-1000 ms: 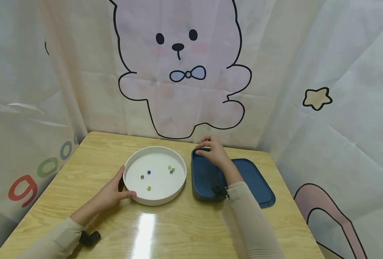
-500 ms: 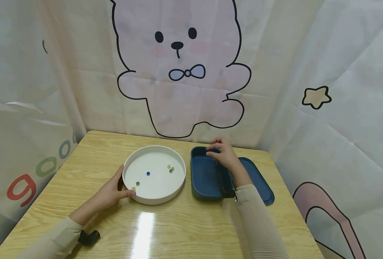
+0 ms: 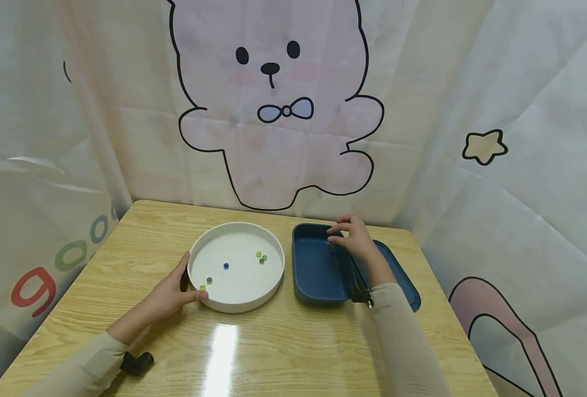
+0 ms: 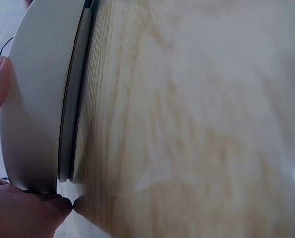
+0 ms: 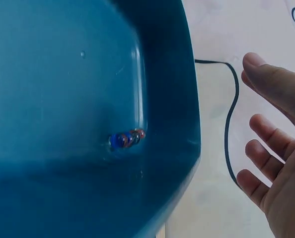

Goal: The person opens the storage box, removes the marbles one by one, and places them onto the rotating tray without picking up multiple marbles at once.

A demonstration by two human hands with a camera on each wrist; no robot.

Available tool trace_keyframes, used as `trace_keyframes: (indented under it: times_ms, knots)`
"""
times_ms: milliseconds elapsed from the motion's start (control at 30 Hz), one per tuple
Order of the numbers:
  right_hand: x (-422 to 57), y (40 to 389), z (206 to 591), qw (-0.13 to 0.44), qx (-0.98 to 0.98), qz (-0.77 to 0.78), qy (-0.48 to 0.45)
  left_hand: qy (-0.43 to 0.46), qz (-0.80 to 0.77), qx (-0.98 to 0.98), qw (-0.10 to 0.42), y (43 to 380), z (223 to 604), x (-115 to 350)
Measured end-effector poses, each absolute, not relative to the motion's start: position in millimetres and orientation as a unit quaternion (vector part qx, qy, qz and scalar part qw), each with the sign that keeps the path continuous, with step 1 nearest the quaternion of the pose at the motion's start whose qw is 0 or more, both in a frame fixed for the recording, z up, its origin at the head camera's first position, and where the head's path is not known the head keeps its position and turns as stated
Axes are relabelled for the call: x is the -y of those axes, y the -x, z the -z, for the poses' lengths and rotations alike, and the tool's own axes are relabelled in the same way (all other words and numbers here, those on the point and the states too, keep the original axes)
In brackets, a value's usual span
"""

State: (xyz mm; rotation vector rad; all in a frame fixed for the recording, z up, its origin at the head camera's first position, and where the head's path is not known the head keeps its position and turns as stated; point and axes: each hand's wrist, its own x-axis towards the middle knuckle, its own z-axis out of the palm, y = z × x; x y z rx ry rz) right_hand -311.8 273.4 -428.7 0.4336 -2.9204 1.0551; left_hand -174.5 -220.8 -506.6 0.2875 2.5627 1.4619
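My left hand (image 3: 174, 295) holds the side of a round white tray (image 3: 241, 306), its thumb at the near rim and its fingers round the left wall. Inside the tray lie a blue marble (image 3: 226, 266), a grey marble (image 3: 209, 280) and a yellow marble (image 3: 202, 287) by the thumb, plus a small cluster to the right, including another yellow marble (image 3: 259, 254). Over the back right corner of a dark blue box (image 3: 318, 299) hovers my right hand (image 3: 355, 241), fingers relaxed, holding nothing. Several blue and reddish marbles (image 5: 127, 139) sit together in that box's corner.
A dark blue lid (image 3: 397, 273) lies on the wooden table (image 3: 273, 353), right of the box and partly behind the right arm. A curtain (image 3: 283, 154) with a cartoon bear hangs behind the table's back edge. Dark devices are strapped at both wrists.
My right hand has moved right from the box's back left corner, baring marbles inside. A yellow and a grey marble have rolled left in the tray. The left hand keeps its place.
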Motion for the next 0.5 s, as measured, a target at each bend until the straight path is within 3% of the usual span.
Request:
trace_keyframes:
  times_ms: [500]
  knots:
    - [-294.6, 314.9, 430.1, -0.021, 0.936, -0.316, -0.151, -0.092, -0.487, -0.864, 0.092, 176.1, 508.9, 222.8]
